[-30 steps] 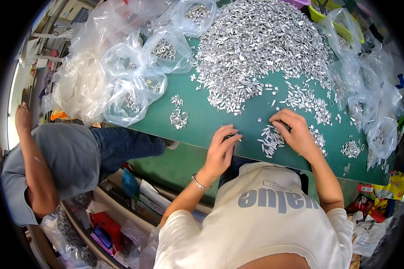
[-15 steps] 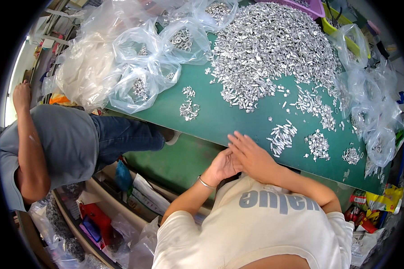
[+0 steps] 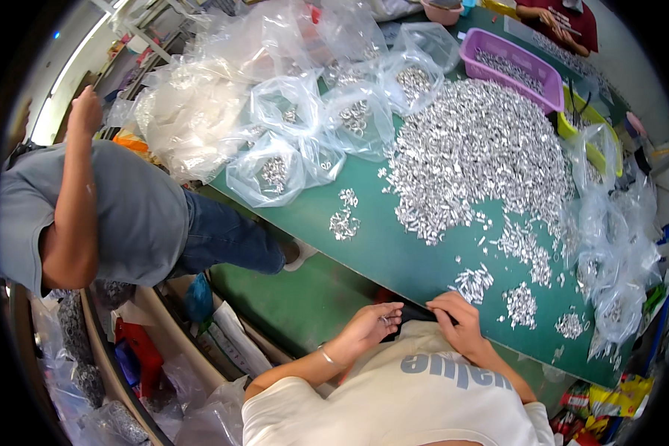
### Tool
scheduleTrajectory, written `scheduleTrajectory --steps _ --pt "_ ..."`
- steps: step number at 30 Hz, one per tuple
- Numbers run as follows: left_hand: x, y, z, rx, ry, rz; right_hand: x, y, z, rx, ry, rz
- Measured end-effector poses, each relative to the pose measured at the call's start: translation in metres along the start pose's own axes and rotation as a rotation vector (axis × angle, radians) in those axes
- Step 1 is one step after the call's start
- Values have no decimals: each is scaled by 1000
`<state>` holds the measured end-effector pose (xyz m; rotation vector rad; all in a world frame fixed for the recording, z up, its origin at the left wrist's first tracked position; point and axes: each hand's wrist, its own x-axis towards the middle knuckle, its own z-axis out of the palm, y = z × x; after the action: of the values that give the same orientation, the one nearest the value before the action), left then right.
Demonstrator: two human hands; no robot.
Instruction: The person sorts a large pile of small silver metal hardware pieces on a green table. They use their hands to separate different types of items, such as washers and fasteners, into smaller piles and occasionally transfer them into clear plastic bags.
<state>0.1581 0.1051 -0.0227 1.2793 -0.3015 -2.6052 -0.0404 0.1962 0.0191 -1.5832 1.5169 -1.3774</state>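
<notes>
A green worktable (image 3: 394,260) carries a big heap of small silver metal parts (image 3: 476,156). At its near edge the left hand (image 3: 368,327) cups a few parts — grip partly hidden — beside the right hand (image 3: 461,323), fingers curled, contents unclear. Clear plastic bags (image 3: 275,126) crowd behind; a grey-shirted person (image 3: 89,215) stands left.

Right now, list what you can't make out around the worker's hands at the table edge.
- Head view: what the left hand pinches; a small metallic glint, too small to tell.
- Head view: anything under the right hand; its back covers it.
- Head view: single shapes in the small metal piles; too small.
- Head view: contents of the clear bags; glare and folds.
</notes>
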Motion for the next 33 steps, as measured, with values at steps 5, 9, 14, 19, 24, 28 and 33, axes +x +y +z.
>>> scheduleTrajectory --steps 5,9,14,19,24,28,33 --pt "-26 76 28 -102 -70 290 -5 3 -18 0 161 101" --pt "-13 161 46 -343 -142 592 -5 4 -29 5 212 190" --pt "19 323 45 -391 53 996 -6 4 -31 11 191 216" --pt "40 370 56 -194 244 974 -4 6 -46 -78 181 167" --pt "19 221 107 239 10 1208 -20 17 -81 -156 396 272" --pt "16 111 108 1012 -167 931 -33 21 -96 -83 511 396" --pt "45 13 111 1585 -211 1250 -32 23 -86 -295 249 314"
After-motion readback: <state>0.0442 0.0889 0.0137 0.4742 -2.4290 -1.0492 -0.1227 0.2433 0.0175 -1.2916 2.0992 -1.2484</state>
